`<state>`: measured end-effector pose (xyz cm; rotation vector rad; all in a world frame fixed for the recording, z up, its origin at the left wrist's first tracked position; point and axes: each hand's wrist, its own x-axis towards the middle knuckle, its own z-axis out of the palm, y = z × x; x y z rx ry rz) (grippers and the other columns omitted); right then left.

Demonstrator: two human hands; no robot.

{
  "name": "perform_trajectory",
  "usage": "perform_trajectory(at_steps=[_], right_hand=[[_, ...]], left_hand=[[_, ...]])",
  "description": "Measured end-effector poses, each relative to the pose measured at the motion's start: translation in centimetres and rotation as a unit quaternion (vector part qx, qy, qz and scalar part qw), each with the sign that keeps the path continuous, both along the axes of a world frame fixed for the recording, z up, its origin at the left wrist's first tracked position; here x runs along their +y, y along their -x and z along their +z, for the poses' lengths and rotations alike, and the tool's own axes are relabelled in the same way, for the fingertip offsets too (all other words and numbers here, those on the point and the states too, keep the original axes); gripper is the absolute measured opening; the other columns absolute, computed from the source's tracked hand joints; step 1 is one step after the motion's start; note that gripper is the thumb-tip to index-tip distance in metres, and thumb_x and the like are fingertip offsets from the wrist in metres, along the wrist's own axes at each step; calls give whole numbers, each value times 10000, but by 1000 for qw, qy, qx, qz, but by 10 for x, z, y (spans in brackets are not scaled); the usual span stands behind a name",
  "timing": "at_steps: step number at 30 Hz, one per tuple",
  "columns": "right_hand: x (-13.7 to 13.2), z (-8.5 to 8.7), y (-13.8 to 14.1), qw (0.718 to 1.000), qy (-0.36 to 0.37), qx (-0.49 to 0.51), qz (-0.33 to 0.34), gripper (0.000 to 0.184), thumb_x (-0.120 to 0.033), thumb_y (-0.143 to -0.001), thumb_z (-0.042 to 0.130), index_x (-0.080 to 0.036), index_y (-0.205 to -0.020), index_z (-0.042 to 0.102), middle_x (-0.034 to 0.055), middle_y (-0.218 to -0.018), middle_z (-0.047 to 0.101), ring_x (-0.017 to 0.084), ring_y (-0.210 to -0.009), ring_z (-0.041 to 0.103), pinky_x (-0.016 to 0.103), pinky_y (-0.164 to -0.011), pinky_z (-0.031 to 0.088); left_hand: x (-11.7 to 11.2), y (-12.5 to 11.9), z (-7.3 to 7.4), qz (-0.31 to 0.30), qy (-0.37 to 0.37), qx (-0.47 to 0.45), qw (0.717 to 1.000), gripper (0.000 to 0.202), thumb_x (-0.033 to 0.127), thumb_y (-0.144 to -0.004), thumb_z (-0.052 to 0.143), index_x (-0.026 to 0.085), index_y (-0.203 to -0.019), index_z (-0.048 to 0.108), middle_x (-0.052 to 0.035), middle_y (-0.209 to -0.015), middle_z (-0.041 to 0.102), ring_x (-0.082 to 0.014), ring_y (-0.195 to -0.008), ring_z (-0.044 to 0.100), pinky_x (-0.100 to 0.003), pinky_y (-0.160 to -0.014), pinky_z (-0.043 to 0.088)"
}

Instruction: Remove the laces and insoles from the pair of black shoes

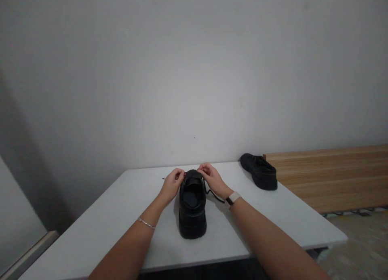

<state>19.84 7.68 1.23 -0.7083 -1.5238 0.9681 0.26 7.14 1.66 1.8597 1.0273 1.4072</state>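
A black shoe [192, 209] stands on the white table [127, 227], heel toward me. My left hand [172, 184] is at the shoe's left side, fingers pinched on a thin black lace whose end sticks out to the left. My right hand [211, 178] is at the shoe's right side, fingers curled on the lace [214, 195], which trails down beside my wrist. A thin bracelet is on my left wrist and a white band on my right wrist.
A second black shoe [260, 171] lies at the table's far right corner. A wooden surface [330, 175] adjoins the table on the right. A plain white wall stands just behind the table. Patterned floor shows at the lower right.
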Motion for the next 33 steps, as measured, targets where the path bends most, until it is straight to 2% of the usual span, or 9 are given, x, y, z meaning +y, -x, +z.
perform_trajectory(at_steps=[5, 9, 15, 19, 21, 23, 25, 28, 33], right_hand=[[2, 1, -2, 996, 70, 44, 33, 437, -580, -704, 710, -188, -824, 559, -19, -700, 578, 125, -658, 515, 278, -675, 391], [5, 5, -14, 992, 100, 74, 14, 417, -512, -630, 784, -173, -769, 584, -42, -656, 543, 94, -600, 452, 253, -622, 335], [13, 5, -37, 985, 103, 124, -54, 457, -396, -472, 857, -179, -770, 587, -73, -593, 527, 87, -573, 442, 245, -603, 314], [20, 1, -45, 974, 92, 158, -132, 468, -414, -466, 847, -175, -778, 594, -57, -625, 565, 83, -582, 448, 233, -572, 311], [22, 0, -47, 969, 90, 168, -158, 467, -443, -497, 833, -169, -809, 620, -57, -618, 553, 77, -557, 426, 227, -533, 299], [23, 0, -48, 965, 92, 173, -175, 456, -467, -528, 820, -159, -816, 645, -67, -582, 515, 68, -513, 387, 222, -487, 274], [24, 1, -50, 960, 92, 182, -192, 455, -485, -540, 814, -157, -811, 654, -85, -539, 459, 59, -474, 342, 217, -450, 239], [27, 1, -56, 947, 83, 211, -226, 483, -515, -539, 805, -168, -828, 635, -110, -506, 395, 50, -442, 293, 215, -422, 194], [33, 1, -67, 928, 79, 254, -259, 534, -561, -514, 792, -189, -830, 575, -132, -476, 340, 47, -418, 251, 222, -408, 173]], left_hand=[[2, 1, 0, -19, 35, -31, 999, 306, 469, -799, 613, 163, -778, 611, -26, -740, 632, -163, -734, 582, -263, -694, 452], [6, 11, 0, -18, 53, -63, 996, 293, 370, -677, 717, 166, -860, 611, -5, -746, 625, -130, -660, 557, -225, -607, 423], [18, 31, -3, 91, 38, -133, 986, 273, 162, -587, 685, 189, -848, 612, 56, -660, 529, -100, -605, 497, -195, -595, 392], [21, 37, -2, 134, 67, -196, 969, 200, 216, -664, 643, 194, -851, 574, 25, -723, 569, -121, -645, 566, -221, -621, 458], [21, 38, 0, 109, 106, -214, 965, 156, 285, -734, 599, 180, -842, 557, -9, -728, 603, -136, -632, 602, -251, -603, 492], [20, 39, 3, 68, 150, -213, 963, 198, 351, -775, 573, 159, -824, 566, -13, -645, 588, -123, -514, 560, -239, -500, 459], [19, 42, 4, 34, 181, -201, 962, 274, 421, -783, 585, 148, -803, 583, 51, -513, 478, -71, -364, 395, -188, -385, 312], [15, 44, 6, 4, 203, -172, 964, 349, 491, -744, 660, 146, -753, 606, 115, -426, 335, -23, -315, 204, -162, -370, 109], [1, 39, 8, -87, 269, -89, 955, 342, 359, -567, 865, 97, -650, 662, 20, -456, 534, -34, -343, 316, -179, -380, 102]])
